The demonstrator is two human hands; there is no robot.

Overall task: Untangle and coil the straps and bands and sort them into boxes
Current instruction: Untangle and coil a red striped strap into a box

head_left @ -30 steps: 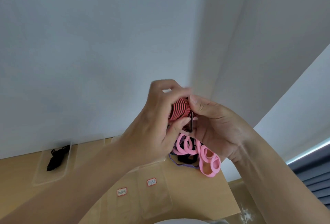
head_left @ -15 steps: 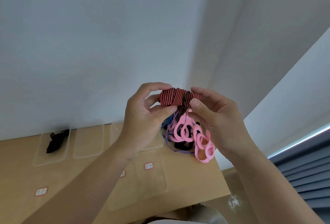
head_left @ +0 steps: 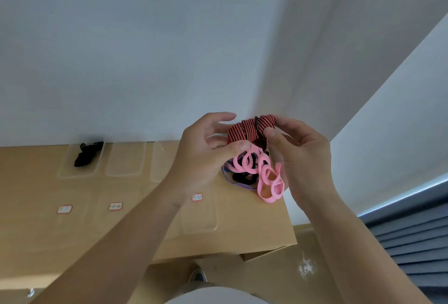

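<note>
L hand (head_left: 206,148) pinches the coil (head_left: 242,131) w/ its thumb from below, top finger lifted clear. R hand (head_left: 300,155) pinches the coil's other end, thumb + forefinger, next to the black tie (head_left: 257,125) cinching it. A sec ago both hands were clamped tight over the coil; now they've parted and it shows between them. Prob. wound and tied, ready for a box. Pink bands (head_left: 264,175) lie tangled just under the hands. Boxes (head_left: 126,158) sit left of L hand, the farthest holding a black strap (head_left: 87,154).
</note>
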